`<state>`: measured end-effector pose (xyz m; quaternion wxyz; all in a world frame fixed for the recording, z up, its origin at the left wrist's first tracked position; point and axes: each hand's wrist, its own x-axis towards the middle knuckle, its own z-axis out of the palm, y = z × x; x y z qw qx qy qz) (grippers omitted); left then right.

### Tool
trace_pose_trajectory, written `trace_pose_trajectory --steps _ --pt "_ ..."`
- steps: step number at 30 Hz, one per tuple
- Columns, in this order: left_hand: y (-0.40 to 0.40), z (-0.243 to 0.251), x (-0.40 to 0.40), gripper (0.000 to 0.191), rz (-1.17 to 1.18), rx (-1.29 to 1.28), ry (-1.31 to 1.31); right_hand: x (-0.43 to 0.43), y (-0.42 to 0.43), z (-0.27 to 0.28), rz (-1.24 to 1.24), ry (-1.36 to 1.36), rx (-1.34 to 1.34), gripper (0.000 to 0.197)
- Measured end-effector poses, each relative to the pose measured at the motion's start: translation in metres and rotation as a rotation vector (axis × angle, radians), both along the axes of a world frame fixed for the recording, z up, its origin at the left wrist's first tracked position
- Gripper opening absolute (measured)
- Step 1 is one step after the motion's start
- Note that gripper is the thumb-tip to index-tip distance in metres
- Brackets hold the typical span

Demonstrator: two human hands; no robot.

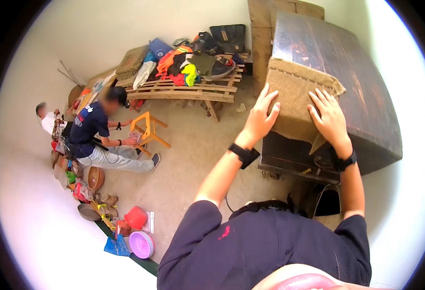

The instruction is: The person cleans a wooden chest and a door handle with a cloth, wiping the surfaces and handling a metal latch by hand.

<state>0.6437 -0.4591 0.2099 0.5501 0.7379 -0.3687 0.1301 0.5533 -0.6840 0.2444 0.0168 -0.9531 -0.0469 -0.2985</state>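
Observation:
A brown cloth (295, 90) with a row of light dots along its far edge lies over the near left part of a dark wooden chest (357, 72). Its near edge hangs down over the front, ending in a pointed corner. My left hand (263, 112) rests on the cloth's left side with fingers spread. On the right side of the cloth lies my right hand (328, 116), its fingers apart too. Both palms face down and neither hand grips anything. Each wrist wears a black band.
A co-worker (96, 127) bends over a yellow wooden stool (149, 130), holding a cloth; another person (49, 119) is behind. Clothes lie on a slatted wooden bench (183, 95) along the wall. Red (136, 217) and purple (140, 245) basins stand on the floor at lower left.

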Motion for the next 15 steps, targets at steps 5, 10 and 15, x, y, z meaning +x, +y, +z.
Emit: trace_pose_trajectory --steps 5,10,15 --pt "-0.004 -0.027 0.001 0.047 0.087 -0.229 0.011 0.001 0.024 0.004 -0.047 -0.065 -0.020 0.040" --pt "-0.006 -0.041 0.002 0.056 0.111 -0.275 -0.003 0.002 0.029 0.010 -0.124 -0.035 0.105 0.038" --pt "-0.005 -0.048 -0.001 0.063 0.122 -0.258 -0.027 -0.002 0.031 0.013 -0.158 -0.037 0.163 0.036"
